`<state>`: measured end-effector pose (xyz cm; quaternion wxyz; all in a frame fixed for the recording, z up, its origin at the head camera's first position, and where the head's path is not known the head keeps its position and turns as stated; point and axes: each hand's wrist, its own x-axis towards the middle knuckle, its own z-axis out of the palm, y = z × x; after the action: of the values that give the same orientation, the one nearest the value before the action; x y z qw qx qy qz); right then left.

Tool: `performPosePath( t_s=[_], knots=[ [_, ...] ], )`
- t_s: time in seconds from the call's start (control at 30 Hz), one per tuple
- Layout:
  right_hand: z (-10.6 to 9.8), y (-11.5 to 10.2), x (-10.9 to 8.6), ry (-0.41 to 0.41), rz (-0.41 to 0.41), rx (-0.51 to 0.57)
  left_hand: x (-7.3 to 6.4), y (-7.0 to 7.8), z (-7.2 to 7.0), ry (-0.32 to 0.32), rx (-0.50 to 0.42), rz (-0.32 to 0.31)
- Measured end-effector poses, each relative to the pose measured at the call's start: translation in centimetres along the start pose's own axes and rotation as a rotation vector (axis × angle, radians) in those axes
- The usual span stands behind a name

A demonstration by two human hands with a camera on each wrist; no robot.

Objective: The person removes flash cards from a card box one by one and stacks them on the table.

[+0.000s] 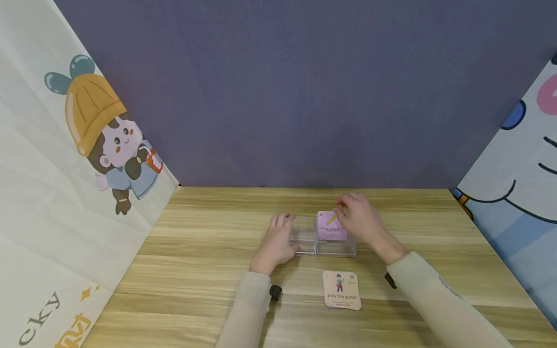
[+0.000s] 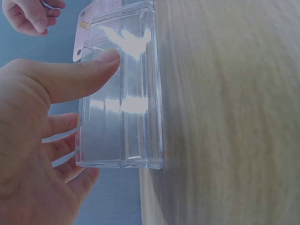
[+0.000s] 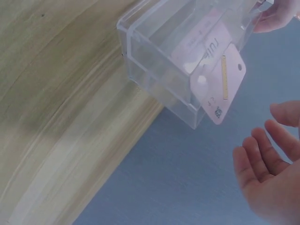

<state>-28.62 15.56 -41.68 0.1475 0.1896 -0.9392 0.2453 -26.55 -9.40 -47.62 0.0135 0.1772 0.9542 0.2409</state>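
Observation:
A clear plastic box [image 1: 337, 249] with a middle divider stands on the table in the head view. My left hand [image 1: 277, 239] holds its left end, thumb on the near side and fingers round the far side, as the left wrist view shows on the clear wall [image 2: 108, 136]. A pink card [image 1: 331, 233] with a ruler picture stands leaning in the right compartment, its top sticking out above the rim. Beside the card's upper right is my right hand [image 1: 362, 220]. In the right wrist view its loosely bent fingers [image 3: 255, 159] are apart from the card [image 3: 220, 86] and hold nothing.
A stack of cards [image 1: 342, 290], the top one reading "play the guitar", lies on the wooden table [image 1: 196, 280] nearer than the box. A dark blue-grey panel [image 1: 304, 96] rises behind the table. Printed cloths flank it left and right.

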Motion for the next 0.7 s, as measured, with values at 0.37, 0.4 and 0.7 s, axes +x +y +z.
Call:
performPosePath(
  t_s=[0.37, 0.4, 0.7],
  knots=[
    [1.1, 0.8, 0.5, -0.017, -0.002, 0.000, 0.1, -0.2, 0.2, 0.003, 0.019, 0.001],
    [1.2, 0.9, 0.5, -0.020, -0.001, -0.001, 0.1, -0.2, 0.2, 0.004, 0.020, 0.003],
    [2.1, 0.9, 0.6, -0.056, -0.012, -0.016, 0.1, -0.2, 0.1, 0.003, 0.013, 0.005]
  ],
)
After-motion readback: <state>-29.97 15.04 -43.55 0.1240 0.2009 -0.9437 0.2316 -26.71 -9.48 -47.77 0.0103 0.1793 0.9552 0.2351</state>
